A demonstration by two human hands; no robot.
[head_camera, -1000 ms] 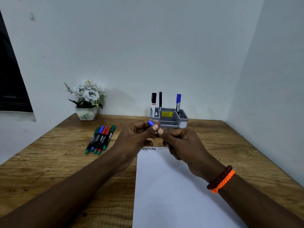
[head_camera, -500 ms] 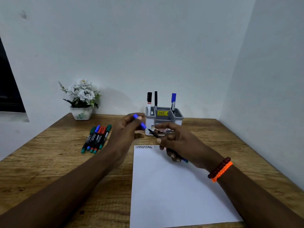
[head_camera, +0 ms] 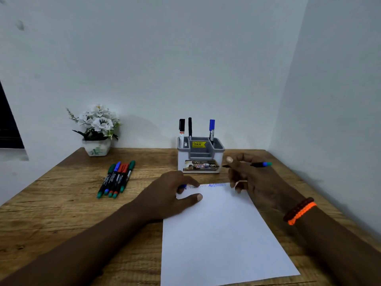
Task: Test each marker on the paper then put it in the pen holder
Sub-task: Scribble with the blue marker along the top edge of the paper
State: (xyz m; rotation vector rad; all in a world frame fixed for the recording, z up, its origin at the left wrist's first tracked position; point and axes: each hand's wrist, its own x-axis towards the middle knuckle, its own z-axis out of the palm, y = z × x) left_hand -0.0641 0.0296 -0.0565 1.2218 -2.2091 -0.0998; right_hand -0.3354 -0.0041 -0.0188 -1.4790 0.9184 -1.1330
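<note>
Five markers are laid side by side on the table. Three markers are stood upright in one pen holder. One marker is held in the right hand, and one blue cap under the left hand. One sheet of paper, one flower pot and two bracelets are seen.

Left hand now lowered from in front of the pen holder onto the top left corner of the paper, blue cap tucked under its fingers. Right hand moved right, past the paper's top right corner, holding the uncapped marker level above the surface. Fresh blue zigzag scribble now along the paper's top edge.
</note>
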